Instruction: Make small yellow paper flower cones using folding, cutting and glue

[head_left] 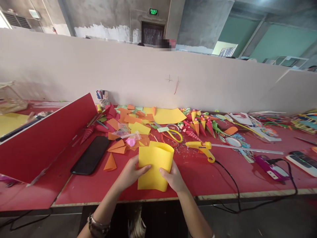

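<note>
A sheet of yellow paper (155, 168), bent over into a loose fold, is held up over the front of the red table. My left hand (135, 170) grips its left side, thumb on the front face and fingers behind. On the right side my right hand (172, 175) holds the curved edge, its thumb pressed against the front. Just beyond the paper lie a pair of yellow-handled scissors (175, 135) and several orange paper scraps (117, 147). A yellow hot glue gun (201, 147) with a long clear glue stick rests to the right.
A black phone (91, 155) lies at left beside a red upright board (52, 138). Behind are paper cones (196, 125), a yellow sheet (165, 115) and a pen cup (102, 99). At right sits a purple power strip (271, 168); the glue gun's cord hangs over the front edge.
</note>
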`<state>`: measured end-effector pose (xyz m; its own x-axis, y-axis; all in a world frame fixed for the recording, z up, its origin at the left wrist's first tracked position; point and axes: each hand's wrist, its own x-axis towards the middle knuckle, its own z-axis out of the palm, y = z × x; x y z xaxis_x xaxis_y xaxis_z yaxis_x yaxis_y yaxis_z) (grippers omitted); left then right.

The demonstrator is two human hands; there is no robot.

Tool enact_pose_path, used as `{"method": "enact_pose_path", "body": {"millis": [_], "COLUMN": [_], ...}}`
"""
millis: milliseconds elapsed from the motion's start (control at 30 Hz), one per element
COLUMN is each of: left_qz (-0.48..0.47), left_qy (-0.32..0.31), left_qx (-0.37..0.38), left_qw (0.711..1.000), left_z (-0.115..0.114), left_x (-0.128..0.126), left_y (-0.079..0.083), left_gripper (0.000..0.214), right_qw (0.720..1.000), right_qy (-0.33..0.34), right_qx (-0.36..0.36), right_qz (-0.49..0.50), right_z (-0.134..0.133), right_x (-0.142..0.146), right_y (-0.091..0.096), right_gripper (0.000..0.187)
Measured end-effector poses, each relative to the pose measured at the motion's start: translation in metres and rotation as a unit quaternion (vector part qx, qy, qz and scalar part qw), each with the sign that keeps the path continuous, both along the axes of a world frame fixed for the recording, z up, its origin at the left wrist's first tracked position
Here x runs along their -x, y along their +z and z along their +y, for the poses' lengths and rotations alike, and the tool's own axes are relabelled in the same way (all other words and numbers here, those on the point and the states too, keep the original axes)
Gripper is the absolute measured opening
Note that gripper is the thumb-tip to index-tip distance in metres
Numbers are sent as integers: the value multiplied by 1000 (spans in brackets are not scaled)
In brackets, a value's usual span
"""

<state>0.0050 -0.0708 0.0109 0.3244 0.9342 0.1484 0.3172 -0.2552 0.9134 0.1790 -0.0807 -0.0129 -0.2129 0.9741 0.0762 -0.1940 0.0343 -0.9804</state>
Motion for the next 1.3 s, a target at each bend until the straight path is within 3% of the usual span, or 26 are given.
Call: {"method": "enact_pose_path", "body": {"millis": [67, 200, 333, 433, 567, 700, 967, 1200, 1300], "left_qz": [13, 51, 78, 64, 12, 2, 28, -27, -16], "left_qy": [28, 89, 52, 17, 0, -5, -79, -193, -199], "left_qx": [-4, -77, -143, -138, -90, -57, 49, 256, 290], "left_qw": [1000, 992, 985, 988, 996, 998, 995, 947, 936], "left_z": [-3, -6, -6, -7, -10, -11, -11, -12, -14], "left_x": [-3, -3, -1, -2, -4, -5, -5, 1, 0], "left_y": [-4, -5, -11, -17, -19, -18, -11, 9, 9], "left_gripper": [27, 23, 20, 19, 22, 22, 31, 39, 40], "right_qw": [999, 985, 983, 985, 983, 989, 995, 991, 990], "right_qy": [-6, -112, -123, -95, -66, -46, -78, -116, -123], "right_qx": [-33, -101, -88, -97, -123, -78, 23, 55, 47], "right_qz": [-24, -80, -101, -108, -122, -115, -52, -26, -44], "right_z": [-1, -4, -12, -19, -20, -18, -18, -15, -15], "right_x": [1, 7, 16, 20, 14, 6, 8, 9, 10], "right_y": [2, 13, 17, 17, 16, 13, 19, 24, 24], "right_gripper": [44, 63, 58, 51, 35, 23, 26, 30, 30]}}
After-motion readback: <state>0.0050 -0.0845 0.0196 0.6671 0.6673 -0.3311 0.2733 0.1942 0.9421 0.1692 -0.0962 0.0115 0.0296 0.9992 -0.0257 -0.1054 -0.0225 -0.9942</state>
